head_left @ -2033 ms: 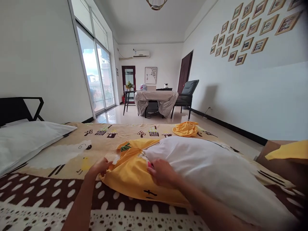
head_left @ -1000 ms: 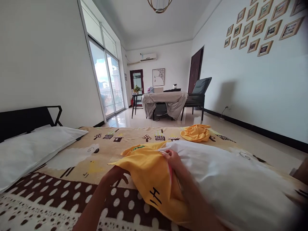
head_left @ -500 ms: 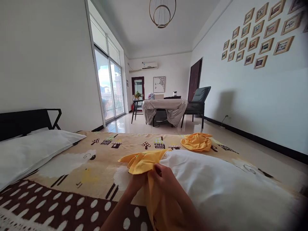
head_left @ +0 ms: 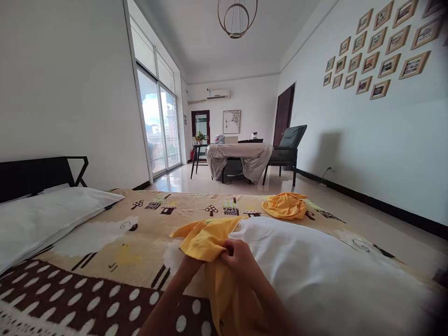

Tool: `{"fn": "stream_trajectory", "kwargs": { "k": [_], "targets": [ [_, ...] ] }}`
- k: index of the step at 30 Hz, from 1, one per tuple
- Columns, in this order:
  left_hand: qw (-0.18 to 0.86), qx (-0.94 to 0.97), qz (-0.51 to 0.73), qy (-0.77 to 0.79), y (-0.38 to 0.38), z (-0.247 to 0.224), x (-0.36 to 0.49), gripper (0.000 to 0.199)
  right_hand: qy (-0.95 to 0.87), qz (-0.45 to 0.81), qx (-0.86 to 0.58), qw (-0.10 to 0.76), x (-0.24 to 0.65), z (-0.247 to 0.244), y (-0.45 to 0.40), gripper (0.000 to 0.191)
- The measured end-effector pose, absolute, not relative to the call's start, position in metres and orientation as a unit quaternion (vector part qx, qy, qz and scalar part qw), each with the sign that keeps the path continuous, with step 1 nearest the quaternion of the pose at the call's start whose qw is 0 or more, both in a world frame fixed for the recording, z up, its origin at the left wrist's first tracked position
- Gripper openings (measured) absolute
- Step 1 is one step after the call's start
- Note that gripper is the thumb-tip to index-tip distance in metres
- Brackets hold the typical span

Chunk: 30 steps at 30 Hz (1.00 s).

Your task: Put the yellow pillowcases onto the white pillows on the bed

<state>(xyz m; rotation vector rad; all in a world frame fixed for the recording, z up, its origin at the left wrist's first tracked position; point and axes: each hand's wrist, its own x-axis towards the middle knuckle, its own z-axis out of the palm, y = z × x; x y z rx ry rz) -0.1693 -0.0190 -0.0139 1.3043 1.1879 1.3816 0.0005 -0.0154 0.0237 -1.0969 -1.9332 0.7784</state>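
On the patterned blanket (head_left: 150, 252), against the left end of a plump white pillow (head_left: 311, 266): a yellow cloth (head_left: 208, 239), bunched and partly folded over. At the cloth's edge, beside the pillow, the right grip (head_left: 241, 255), fingers curled closed on a pinch of yellow fabric. Under the folded flap, the left grip (head_left: 194, 267), mostly hidden; cannot tell how far open or what held. Farther back, 1 crumpled yellow bundle (head_left: 285, 206); at far left, 1 other pillow (head_left: 49, 214).

A rumpled yellow cover (head_left: 205, 238) is bunched against a plump white pillow (head_left: 315, 266).
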Motion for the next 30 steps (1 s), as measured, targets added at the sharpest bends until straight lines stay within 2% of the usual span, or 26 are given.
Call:
{"fn": "stream_trajectory", "kwargs": {
  "k": [4, 7, 12, 14, 21, 27, 30],
  "targets": [
    [0.439, 0.561, 0.505, 0.488, -0.016, -0.002, -0.187, 0.011, -0.701, 0.357, -0.419, 0.453, 0.008, 0.025, -0.009, 0.017],
    [0.432, 0.604, 0.468, 0.479, -0.026, 0.013, -0.195, 0.006, -0.663, 0.442, -0.383, 0.467, 0.011, 0.029, -0.011, 0.024],
    [0.315, 0.625, 0.525, 0.485, -0.045, 0.038, -0.184, 0.022, -0.611, 0.547, -0.316, 0.477, 0.006, 0.034, -0.022, 0.032],
    [0.301, 0.612, 0.547, 0.485, -0.046, 0.040, -0.176, 0.027, -0.611, 0.580, -0.276, 0.463, 0.002, 0.033, -0.023, 0.035],
    [0.387, 0.610, 0.432, 0.539, -0.047, 0.028, -0.166, 0.025, -0.583, 0.609, -0.252, 0.475, -0.013, 0.027, -0.022, 0.040],
    [0.427, 0.520, 0.482, 0.561, -0.050, 0.031, -0.171, 0.027, -0.607, 0.615, -0.223, 0.451, -0.012, 0.029, -0.033, 0.043],
    [0.448, 0.508, 0.498, 0.541, -0.049, 0.031, -0.169, 0.028, -0.631, 0.568, -0.250, 0.465, -0.015, 0.026, -0.031, 0.035]
  ]
}}
